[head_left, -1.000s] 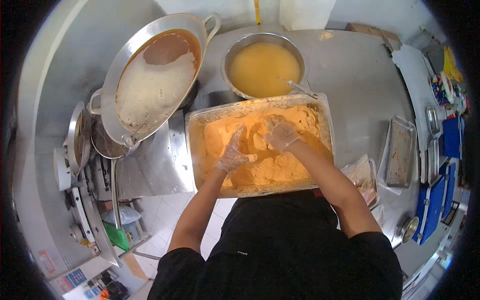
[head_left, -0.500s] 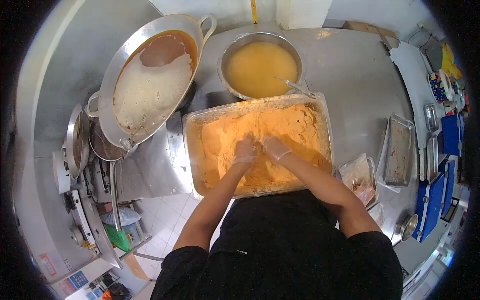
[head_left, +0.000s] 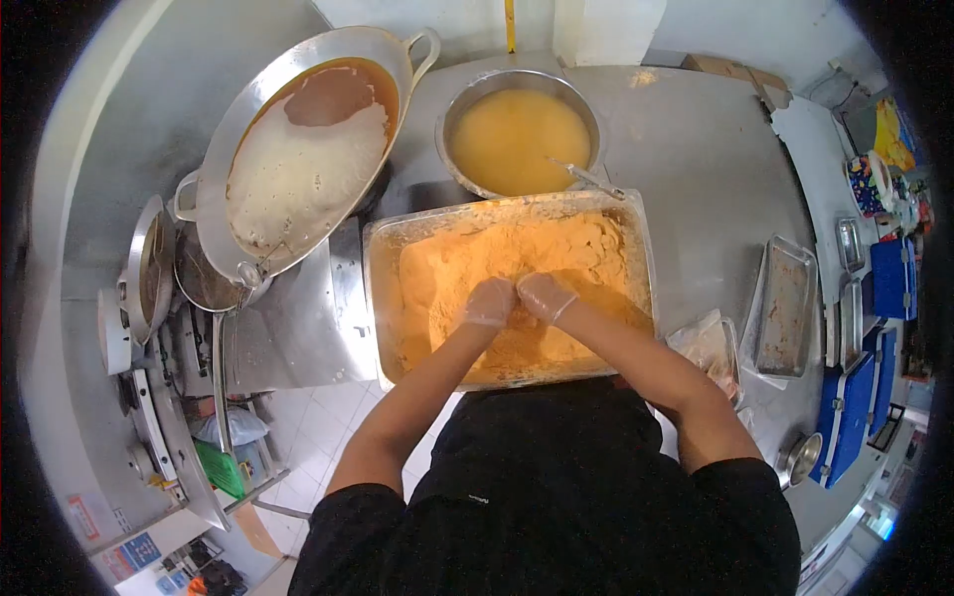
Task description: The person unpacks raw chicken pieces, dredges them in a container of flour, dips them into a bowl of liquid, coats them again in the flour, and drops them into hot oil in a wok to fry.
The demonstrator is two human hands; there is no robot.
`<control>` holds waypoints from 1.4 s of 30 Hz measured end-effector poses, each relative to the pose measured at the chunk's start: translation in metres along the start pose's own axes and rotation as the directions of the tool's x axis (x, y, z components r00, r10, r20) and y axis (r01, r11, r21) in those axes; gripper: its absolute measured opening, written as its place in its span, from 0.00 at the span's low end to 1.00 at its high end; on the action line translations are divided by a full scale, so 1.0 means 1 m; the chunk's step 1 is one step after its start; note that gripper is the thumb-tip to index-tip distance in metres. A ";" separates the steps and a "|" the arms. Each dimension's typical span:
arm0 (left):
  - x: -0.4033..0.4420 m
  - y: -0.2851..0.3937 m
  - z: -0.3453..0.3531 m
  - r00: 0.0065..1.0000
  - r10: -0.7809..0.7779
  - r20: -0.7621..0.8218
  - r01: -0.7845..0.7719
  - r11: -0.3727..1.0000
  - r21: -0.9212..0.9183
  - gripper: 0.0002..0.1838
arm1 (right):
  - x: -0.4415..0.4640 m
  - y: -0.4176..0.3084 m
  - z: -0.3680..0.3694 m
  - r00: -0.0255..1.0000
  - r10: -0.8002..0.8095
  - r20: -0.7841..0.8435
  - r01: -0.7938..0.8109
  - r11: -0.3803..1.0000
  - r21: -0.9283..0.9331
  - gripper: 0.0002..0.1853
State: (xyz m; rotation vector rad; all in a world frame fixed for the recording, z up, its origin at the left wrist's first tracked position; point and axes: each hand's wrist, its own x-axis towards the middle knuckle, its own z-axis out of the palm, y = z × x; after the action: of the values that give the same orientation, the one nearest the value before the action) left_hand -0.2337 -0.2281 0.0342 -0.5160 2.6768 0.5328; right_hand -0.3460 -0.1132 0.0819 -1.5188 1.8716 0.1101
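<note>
Nearer each other than a second ago, left hand (head_left: 490, 302) and right hand (head_left: 547, 296) curl inward, their grip hidden. Powder (head_left: 452, 260) lies beneath both equally, the tub (head_left: 382, 288) stretching crosswise.

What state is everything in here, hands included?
Left hand, gloved, fingertips hidden
Right hand, gloved, fingertips hidden
Tub, uncovered, holding powder
Powder, orange, uneven
Wok, uncovered, holding foamy liquid
Bowl, uncovered, holding yellow liquid
Utensil, across bowl's rim
Tray, uncovered, stained

Black short-sleeved top (head_left: 596, 497) with small pale mark (head_left: 478, 499); thin clear gloves (head_left: 486, 316) on left hand (head_left: 491, 300) and right hand (head_left: 545, 296).
</note>
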 end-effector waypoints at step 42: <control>0.019 -0.038 0.042 0.991 0.026 -0.135 -0.124 0.585 -0.801 0.16 | -0.058 0.021 0.015 0.842 0.069 -0.535 0.062 0.973 0.223 0.23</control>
State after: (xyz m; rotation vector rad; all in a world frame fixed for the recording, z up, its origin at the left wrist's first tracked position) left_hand -0.2229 -0.2481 -0.0206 -0.6669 2.4040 1.8474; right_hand -0.3543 -0.0518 0.0961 -1.4760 2.2214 -0.5812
